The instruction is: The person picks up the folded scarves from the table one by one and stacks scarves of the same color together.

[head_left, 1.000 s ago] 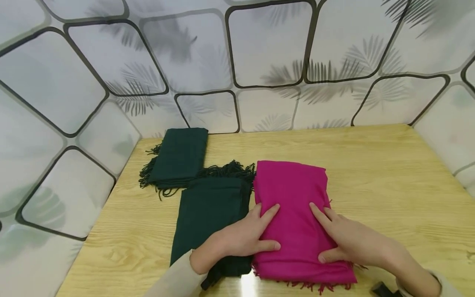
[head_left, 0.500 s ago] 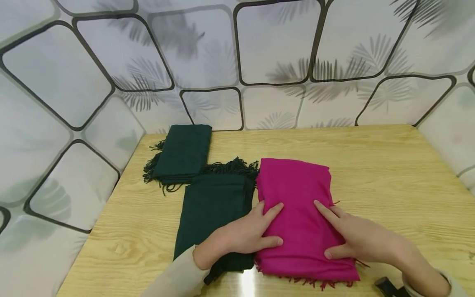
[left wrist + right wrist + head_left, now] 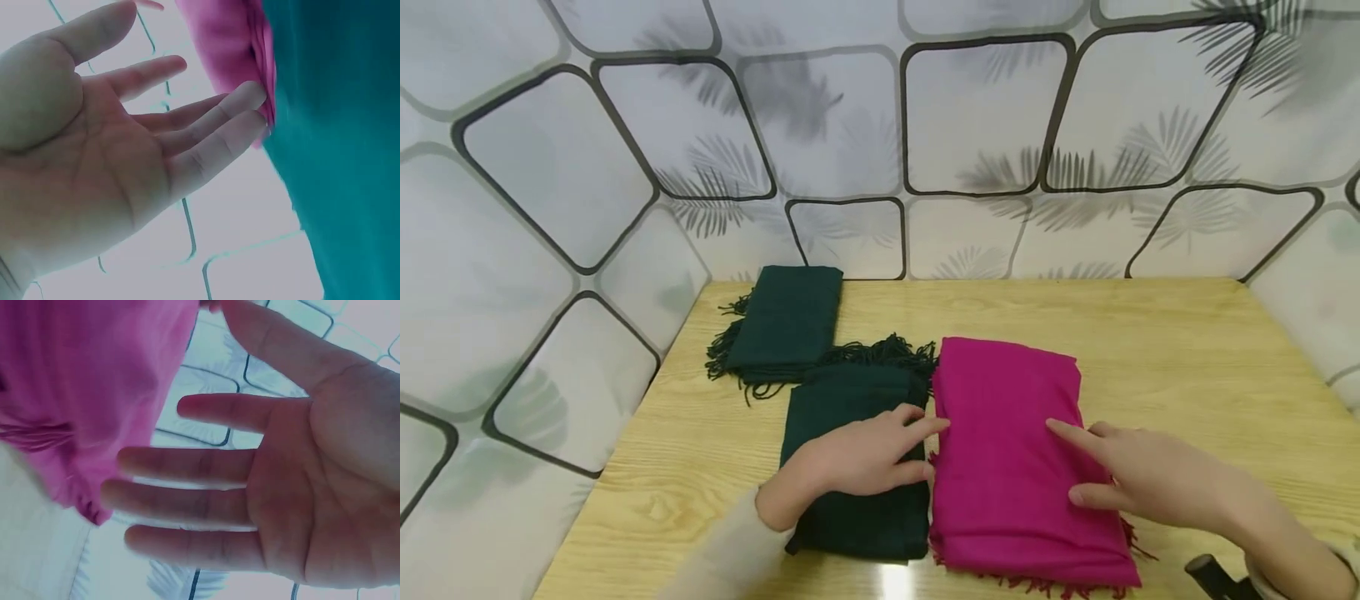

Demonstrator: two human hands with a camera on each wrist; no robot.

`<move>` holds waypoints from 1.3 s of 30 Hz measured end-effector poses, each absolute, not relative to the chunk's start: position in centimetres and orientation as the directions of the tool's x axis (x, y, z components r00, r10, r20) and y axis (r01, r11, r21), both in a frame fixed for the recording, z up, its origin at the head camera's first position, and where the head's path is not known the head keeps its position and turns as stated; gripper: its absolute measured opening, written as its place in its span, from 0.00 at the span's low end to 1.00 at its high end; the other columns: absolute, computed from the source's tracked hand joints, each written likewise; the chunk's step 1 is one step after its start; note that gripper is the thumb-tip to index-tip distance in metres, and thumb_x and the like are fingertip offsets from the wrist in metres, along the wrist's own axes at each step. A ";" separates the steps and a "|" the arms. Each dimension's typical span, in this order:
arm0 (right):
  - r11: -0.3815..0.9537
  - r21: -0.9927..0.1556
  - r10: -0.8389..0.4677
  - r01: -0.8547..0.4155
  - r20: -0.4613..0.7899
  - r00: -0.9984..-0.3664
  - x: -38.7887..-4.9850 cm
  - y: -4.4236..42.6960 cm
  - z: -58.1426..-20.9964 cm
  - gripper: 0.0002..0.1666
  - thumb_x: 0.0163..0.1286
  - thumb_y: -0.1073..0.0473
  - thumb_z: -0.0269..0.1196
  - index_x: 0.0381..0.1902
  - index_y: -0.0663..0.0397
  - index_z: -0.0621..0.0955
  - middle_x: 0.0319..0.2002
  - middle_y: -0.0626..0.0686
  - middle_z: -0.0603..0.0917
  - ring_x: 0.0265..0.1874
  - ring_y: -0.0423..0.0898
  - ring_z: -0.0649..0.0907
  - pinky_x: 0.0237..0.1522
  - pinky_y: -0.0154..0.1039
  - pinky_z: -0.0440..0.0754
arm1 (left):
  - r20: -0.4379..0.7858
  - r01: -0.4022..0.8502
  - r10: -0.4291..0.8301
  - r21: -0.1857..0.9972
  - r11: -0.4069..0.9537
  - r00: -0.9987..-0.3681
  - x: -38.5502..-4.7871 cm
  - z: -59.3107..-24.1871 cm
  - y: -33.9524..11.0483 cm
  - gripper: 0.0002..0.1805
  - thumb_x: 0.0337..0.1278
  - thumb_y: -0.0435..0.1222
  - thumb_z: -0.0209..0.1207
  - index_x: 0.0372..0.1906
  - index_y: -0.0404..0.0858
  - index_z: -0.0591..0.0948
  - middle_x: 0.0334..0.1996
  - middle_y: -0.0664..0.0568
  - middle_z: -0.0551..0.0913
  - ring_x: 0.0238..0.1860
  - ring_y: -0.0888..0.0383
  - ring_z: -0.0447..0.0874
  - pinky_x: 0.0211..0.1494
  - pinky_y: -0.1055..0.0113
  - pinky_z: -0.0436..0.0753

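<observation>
A folded magenta scarf with fringe along its near edge lies on the table. To its left is a folded dark green scarf, its fringe at the far end. My left hand is over that green scarf, fingers extended towards the magenta one's left side; the left wrist view shows the palm bare. On the other side, my right hand hovers at the magenta scarf's right edge with straight, spread fingers. Its palm holds nothing in the right wrist view.
Another folded green scarf lies at the back left, fringe on its left side. All scarves rest on a light wooden table. Patterned panels stand behind and beside it. A black object shows near my right wrist.
Both hands were resting on the magenta scarf. The left hand has drawn back leftwards over the green scarf, and the right has lifted slightly. The head view has shifted a little.
</observation>
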State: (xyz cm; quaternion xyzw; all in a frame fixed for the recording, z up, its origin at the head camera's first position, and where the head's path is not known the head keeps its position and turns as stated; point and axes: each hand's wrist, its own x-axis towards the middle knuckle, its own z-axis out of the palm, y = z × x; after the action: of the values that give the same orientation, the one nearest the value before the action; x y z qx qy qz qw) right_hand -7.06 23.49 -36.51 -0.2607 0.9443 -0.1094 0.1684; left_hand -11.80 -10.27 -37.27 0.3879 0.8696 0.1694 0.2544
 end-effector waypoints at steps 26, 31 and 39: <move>0.097 -0.937 -0.536 0.334 -0.332 -0.776 -22.8 1.7 -37.6 0.38 0.77 0.57 0.55 0.79 0.51 0.53 0.74 0.65 0.58 0.70 0.65 0.66 0.65 0.57 0.71 | -0.168 0.036 0.174 0.611 0.791 -0.970 -26.8 -40.6 -28.8 0.36 0.74 0.41 0.51 0.78 0.35 0.52 0.74 0.29 0.51 0.74 0.29 0.45 0.68 0.33 0.58; 0.080 -0.914 -0.494 0.398 -0.383 -0.780 -25.2 -1.5 -38.5 0.37 0.80 0.47 0.50 0.79 0.51 0.51 0.76 0.65 0.53 0.73 0.67 0.60 0.67 0.61 0.67 | -0.265 -0.120 0.085 0.668 0.735 -0.960 -28.7 -41.5 -30.8 0.41 0.74 0.46 0.50 0.79 0.37 0.45 0.75 0.27 0.40 0.74 0.26 0.39 0.69 0.33 0.55; 0.111 -0.874 -0.358 0.472 -0.478 -0.802 -28.7 -4.6 -40.4 0.41 0.80 0.38 0.41 0.81 0.46 0.45 0.76 0.68 0.53 0.72 0.68 0.60 0.66 0.61 0.67 | -0.400 -0.323 -0.021 0.706 0.630 -0.916 -31.0 -41.0 -32.2 0.49 0.73 0.56 0.47 0.79 0.37 0.32 0.76 0.27 0.33 0.76 0.30 0.39 0.70 0.37 0.59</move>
State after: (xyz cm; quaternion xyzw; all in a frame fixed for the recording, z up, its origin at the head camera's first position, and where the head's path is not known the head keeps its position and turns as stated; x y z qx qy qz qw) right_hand -28.73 -4.63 -40.35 0.0424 0.6768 -0.6655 0.3117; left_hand -31.03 -32.17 -41.03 -0.0972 0.8847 0.4190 0.1798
